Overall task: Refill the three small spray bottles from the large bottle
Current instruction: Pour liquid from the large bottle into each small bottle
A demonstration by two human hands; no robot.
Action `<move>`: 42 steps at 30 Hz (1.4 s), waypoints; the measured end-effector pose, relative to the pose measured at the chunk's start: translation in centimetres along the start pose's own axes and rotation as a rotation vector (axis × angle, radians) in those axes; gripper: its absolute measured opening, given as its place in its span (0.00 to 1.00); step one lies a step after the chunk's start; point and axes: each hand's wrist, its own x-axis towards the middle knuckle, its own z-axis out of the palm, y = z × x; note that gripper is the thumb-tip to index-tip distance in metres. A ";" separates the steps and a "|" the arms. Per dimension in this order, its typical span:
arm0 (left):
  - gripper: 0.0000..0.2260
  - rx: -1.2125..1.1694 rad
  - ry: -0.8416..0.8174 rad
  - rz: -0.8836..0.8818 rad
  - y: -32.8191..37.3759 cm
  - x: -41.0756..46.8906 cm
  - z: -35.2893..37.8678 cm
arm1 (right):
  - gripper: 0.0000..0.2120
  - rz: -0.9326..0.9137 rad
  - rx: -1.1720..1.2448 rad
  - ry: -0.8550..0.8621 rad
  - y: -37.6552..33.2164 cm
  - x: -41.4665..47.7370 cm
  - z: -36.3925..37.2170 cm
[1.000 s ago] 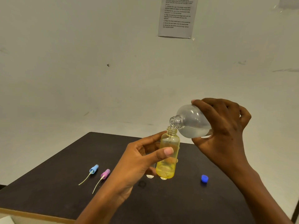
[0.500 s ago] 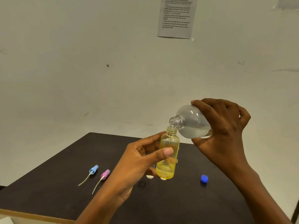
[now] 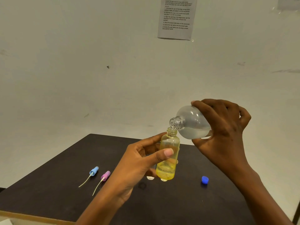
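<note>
My left hand (image 3: 142, 161) grips a small yellow bottle (image 3: 168, 158), upright and uncapped, above the dark table (image 3: 65, 192). My right hand (image 3: 222, 130) holds the large clear bottle (image 3: 191, 122) tilted, its open neck at the yellow bottle's mouth. Clear liquid lies in the large bottle's lower side, and some liquid sits in the bottom of the yellow bottle. Behind my left hand two small clear bases (image 3: 150, 177) show on the table; what they belong to is hidden.
A light blue spray head (image 3: 93, 171) and a pink spray head (image 3: 105, 175), each with a dip tube, lie on the table's left. A dark blue cap (image 3: 204, 179) lies on the right. A printed sheet (image 3: 177, 17) hangs on the wall.
Almost nothing differs; both hands hold the same pouring pose, and the two bottles sit a touch higher in view.
</note>
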 end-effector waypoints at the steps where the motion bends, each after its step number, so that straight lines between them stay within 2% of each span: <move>1: 0.22 -0.002 -0.001 -0.001 0.0 0.0 0.0 | 0.32 0.000 0.000 0.001 0.0 0.0 0.0; 23: 0.19 -0.009 0.011 -0.019 0.0 -0.2 -0.1 | 0.32 -0.009 0.002 -0.002 -0.2 0.2 0.0; 42: 0.23 -0.008 0.007 -0.010 0.0 -0.1 -0.1 | 0.33 -0.011 0.007 0.001 -0.2 0.1 0.0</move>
